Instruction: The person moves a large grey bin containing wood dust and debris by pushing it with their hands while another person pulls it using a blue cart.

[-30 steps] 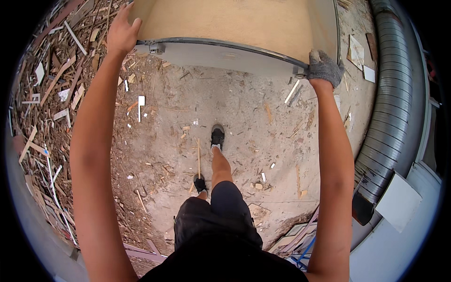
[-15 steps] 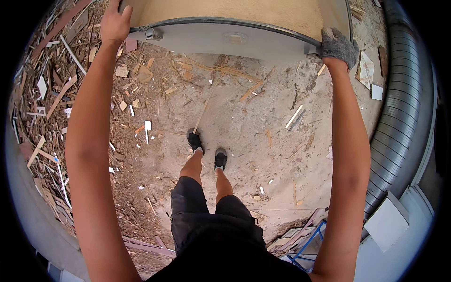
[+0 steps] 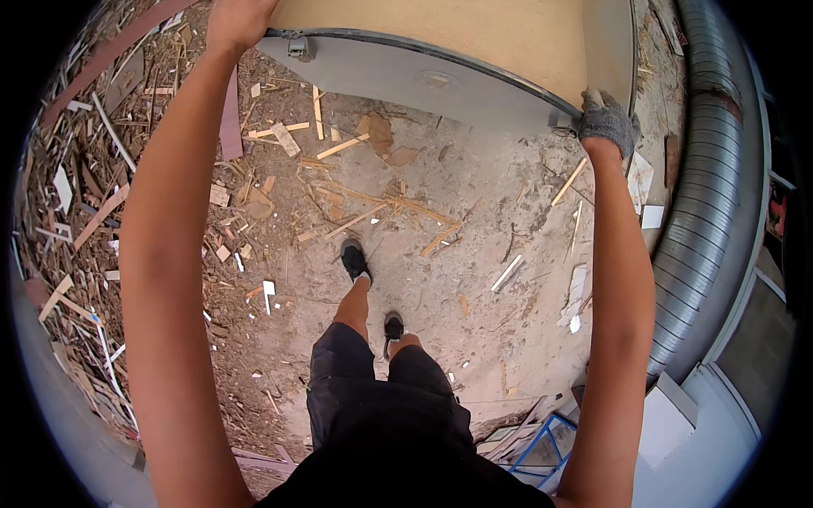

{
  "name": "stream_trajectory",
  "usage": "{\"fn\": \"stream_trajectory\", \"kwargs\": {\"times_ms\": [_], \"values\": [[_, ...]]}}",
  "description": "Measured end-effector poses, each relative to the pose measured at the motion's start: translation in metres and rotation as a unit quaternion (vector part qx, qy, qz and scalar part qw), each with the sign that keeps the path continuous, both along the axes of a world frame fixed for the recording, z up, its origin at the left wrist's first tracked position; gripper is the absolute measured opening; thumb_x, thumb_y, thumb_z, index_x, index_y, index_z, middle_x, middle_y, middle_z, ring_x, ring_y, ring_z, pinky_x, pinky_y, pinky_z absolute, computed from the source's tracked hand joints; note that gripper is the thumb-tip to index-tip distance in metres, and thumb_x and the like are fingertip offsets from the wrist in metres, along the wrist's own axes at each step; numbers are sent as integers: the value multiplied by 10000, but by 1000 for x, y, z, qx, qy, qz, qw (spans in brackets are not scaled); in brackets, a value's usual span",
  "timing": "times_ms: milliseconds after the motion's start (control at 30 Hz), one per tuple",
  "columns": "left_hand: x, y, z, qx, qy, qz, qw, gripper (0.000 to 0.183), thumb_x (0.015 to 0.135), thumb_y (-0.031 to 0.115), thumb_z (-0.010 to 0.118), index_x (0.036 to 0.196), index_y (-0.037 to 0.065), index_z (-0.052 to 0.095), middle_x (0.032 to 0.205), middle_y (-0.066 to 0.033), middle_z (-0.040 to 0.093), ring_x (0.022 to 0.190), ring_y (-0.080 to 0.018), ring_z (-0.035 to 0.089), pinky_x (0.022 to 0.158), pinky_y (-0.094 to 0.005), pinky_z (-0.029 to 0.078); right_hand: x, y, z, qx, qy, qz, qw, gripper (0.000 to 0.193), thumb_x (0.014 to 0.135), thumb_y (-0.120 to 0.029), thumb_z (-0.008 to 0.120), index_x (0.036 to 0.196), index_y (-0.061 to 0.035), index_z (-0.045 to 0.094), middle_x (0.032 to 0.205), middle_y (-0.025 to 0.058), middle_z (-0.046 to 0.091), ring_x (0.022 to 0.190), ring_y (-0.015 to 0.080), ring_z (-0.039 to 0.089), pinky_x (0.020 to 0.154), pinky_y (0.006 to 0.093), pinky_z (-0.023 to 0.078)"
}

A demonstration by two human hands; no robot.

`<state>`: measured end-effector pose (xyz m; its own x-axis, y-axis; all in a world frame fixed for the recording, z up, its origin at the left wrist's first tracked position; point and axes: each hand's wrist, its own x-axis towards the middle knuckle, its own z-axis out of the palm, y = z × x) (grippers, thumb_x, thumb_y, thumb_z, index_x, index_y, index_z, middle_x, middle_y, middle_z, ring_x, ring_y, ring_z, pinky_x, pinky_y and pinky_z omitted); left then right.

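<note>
A large, grey-walled box with a tan interior (image 3: 381, 74) is kept unreleased ahead of the body, above the scrap-strewn concrete floor (image 3: 423, 288); its support is hidden. Its near right corner is gripped by the grey-gloved right hand (image 3: 608, 123), fingers curled. The bare left hand (image 3: 240, 24) is placed at the left corner; its closure cannot be told.

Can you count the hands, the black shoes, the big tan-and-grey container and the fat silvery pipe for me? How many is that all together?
Hands: 2, the left hand and the right hand
Black shoes: 2
Big tan-and-grey container: 1
Fat silvery pipe: 1
Total: 6
</note>
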<state>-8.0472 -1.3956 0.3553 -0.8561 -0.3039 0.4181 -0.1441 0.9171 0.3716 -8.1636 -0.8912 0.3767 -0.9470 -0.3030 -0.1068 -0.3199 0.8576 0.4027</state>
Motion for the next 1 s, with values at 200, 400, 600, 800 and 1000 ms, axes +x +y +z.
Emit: {"fn": "stream_trajectory", "kwargs": {"times_ms": [200, 400, 600, 800, 1000], "values": [[-96, -43, -4, -40, 25, -5, 999, 453, 802, 199, 518, 1230, 58, 555, 1269, -204, 540, 1211, -363, 484, 1055, -419, 363, -110, -21, -21, -5, 81, 56, 995, 299, 802, -225, 612, 1100, -234, 614, 1163, 9, 630, 1070, 241, 595, 874, 415, 458], [-226, -74, 13, -1, 43, -9, 999, 426, 813, 245, 511, 1190, 59, 577, 1194, -208, 579, 1153, -370, 518, 1003, -423, 403, -260, -48, 0, -30, -13, 27, 999, 461, 766, -359, 675, 1205, -260, 575, 1246, 32, 592, 1129, 281, 573, 893, 416, 476], [-359, -129, -7, -88, 28, 13, 996, 479, 820, 262, 517, 1244, 40, 538, 1293, -204, 528, 1224, -354, 473, 1050, -403, 363, -385, -103, -17, -97, 72, 62, 991, 255, 840, -236, 573, 1080, -175, 634, 1068, 50, 667, 1027, 270, 623, 857, 378, 488], [-481, -147, 1, 53, 3, 68, 996, 487, 815, 253, 531, 1250, 35, 534, 1233, -220, 553, 1187, -365, 495, 1024, -416, 381, -502, -151, -20, -5, 54, 44, 998, 383, 810, -353, 610, 1180, -265, 565, 1241, 34, 587, 1151, 267, 548, 942, 547, 372], [-559, -183, -8, 5, 32, 17, 999, 532, 818, 338, 543, 1317, 154, 523, 1226, -164, 597, 1107, -352, 569, 955, -402, 432, -566, -172, -10, -8, -15, 22, 1000, 417, 762, -360, 681, 1155, -258, 587, 1193, 11, 620, 1099, 263, 583, 931, 535, 377]]}}
